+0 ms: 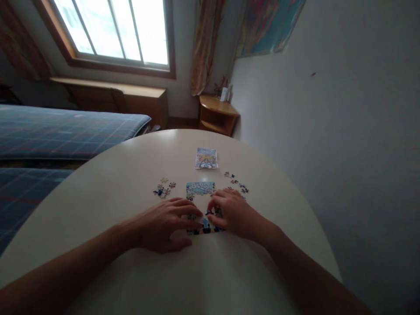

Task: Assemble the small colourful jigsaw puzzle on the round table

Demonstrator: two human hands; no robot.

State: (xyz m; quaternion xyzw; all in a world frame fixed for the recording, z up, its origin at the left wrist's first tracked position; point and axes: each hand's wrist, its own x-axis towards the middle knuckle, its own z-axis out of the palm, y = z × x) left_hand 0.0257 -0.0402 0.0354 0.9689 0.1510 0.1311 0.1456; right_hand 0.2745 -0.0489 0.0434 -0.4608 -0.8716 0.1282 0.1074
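A partly joined jigsaw puzzle [201,188] lies on the pale table [131,173], its top strip lettered on light blue and its middle showing bare table. My left hand [167,223] rests over the puzzle's left side, fingers stretched and apart, with nothing seen in it. From the right, my right hand [231,212] reaches over the puzzle with thumb and forefinger round a small dark puzzle piece [209,212] near the gap. Loose pieces [164,188] sit to the left, and more pieces [243,188] lie to the right, some partly behind my right hand.
Beyond the puzzle lies a small printed picture sheet or packet [206,158]. The round table's edge curves near a plaid-covered bed [65,131] on the left and a white wall [344,153] on the right. A corner shelf [218,107] stands behind.
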